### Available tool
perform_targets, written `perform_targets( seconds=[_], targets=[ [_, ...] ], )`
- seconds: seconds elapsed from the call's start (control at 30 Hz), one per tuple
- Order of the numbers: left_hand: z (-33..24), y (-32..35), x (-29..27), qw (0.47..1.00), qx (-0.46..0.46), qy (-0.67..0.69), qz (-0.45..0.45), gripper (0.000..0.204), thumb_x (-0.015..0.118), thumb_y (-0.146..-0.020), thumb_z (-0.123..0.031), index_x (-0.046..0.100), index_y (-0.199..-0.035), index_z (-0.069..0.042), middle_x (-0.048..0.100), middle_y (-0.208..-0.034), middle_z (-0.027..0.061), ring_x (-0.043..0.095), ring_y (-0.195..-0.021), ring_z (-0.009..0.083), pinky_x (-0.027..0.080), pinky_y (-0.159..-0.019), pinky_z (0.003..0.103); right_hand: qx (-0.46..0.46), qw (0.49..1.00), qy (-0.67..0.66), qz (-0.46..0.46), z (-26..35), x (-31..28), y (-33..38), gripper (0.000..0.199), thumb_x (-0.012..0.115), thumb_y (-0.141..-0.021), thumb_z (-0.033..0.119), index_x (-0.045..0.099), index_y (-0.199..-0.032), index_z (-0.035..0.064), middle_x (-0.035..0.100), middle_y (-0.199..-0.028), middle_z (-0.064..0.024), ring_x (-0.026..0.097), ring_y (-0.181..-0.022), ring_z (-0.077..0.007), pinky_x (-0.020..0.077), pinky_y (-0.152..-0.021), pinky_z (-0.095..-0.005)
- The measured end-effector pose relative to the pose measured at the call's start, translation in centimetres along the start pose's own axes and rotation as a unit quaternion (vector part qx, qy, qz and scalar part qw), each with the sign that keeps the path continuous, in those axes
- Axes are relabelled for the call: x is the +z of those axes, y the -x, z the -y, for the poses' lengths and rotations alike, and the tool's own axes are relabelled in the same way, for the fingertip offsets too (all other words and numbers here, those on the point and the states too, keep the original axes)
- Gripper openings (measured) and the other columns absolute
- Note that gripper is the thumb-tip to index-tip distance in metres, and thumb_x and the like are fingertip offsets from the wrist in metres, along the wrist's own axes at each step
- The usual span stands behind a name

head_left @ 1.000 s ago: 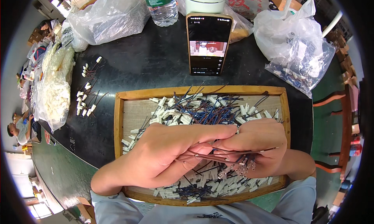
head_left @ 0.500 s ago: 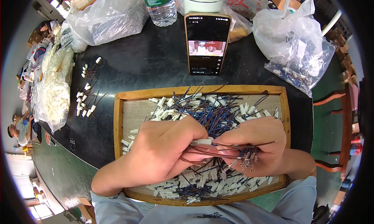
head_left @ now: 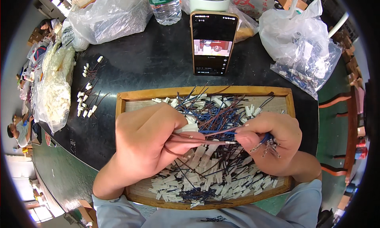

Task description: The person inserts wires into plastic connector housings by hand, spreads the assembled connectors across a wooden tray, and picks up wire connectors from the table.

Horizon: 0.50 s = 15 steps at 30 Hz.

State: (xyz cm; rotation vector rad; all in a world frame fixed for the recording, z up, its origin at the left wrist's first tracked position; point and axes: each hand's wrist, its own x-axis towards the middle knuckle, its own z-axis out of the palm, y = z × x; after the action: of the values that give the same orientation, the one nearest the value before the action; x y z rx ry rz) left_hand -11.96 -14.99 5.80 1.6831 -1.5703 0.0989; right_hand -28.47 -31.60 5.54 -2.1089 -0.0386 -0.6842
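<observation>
1. Left hand (head_left: pixel 148 143) over the left half of the wooden tray (head_left: pixel 206 92) – grip clamped on a white connector (head_left: pixel 186 128) between thumb and fingers, with thin brown wires (head_left: pixel 206 141) running from the hand toward the right.
2. Right hand (head_left: pixel 273 143) over the right half of the tray – grip pinched shut on the far end of those wires; a small bunch of blue wire ends with metal terminals (head_left: pixel 267 145) sticks out of the fist on its right side.
3. The held wires span the gap between both hands, just above the pile in the tray.
4. Tray holds a loose pile of white connectors with blue and brown leads (head_left: pixel 209 180); it sits on the dark bench (head_left: pixel 150 65), near its front edge.
5. Behind the tray, a phone (head_left: pixel 213 42) stands propped up, screen lit.
6. Right rear: clear plastic bag of blue-wired parts (head_left: pixel 306 57). Left rear: another clear bag (head_left: pixel 109 16), contents hard to tell.
7. Left of the tray – a few finished connector leads (head_left: pixel 88 97) laid out on the bench, beside a long bag of white parts (head_left: pixel 55 89).
8. Clear water bottle (head_left: pixel 164 6) at the back.
</observation>
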Motion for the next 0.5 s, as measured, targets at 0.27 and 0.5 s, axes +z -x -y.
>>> perform_targets(
  seconds=[0.27, 0.5],
  targets=[
    [0.5, -0.3, 0.0, 0.995, -0.061, 0.077, 0.035, 0.037, 0.057, -0.086, -0.029, 0.05, -0.062, -0.002, 0.049, -0.052, 0.0045, 0.047, -0.044, 0.0156, 0.032, -0.043, 0.026, 0.029, 0.999, 0.03, -0.029, 0.2, 0.1, -0.2, 0.014, 0.076, -0.073, 0.008, 0.066, -0.082, 0.0061, 0.064, -0.066, -0.0066, 0.06, -0.052, -0.0169, 0.0424, -0.046, -0.0253],
    [0.8, -0.2, 0.4, 0.993, -0.029, 0.111, 0.017, 0.035, 0.06, -0.085, -0.025, 0.052, -0.061, -0.002, 0.051, -0.052, 0.0034, 0.047, -0.044, 0.0135, 0.032, -0.043, 0.025, 0.013, 1.0, 0.006, 0.028, -0.8, -0.6, 0.2, 0.008, 0.074, -0.073, 0.008, 0.066, -0.075, 0.008, 0.063, -0.065, -0.0054, 0.056, -0.048, -0.02, 0.0382, -0.044, -0.026]
  ],
)
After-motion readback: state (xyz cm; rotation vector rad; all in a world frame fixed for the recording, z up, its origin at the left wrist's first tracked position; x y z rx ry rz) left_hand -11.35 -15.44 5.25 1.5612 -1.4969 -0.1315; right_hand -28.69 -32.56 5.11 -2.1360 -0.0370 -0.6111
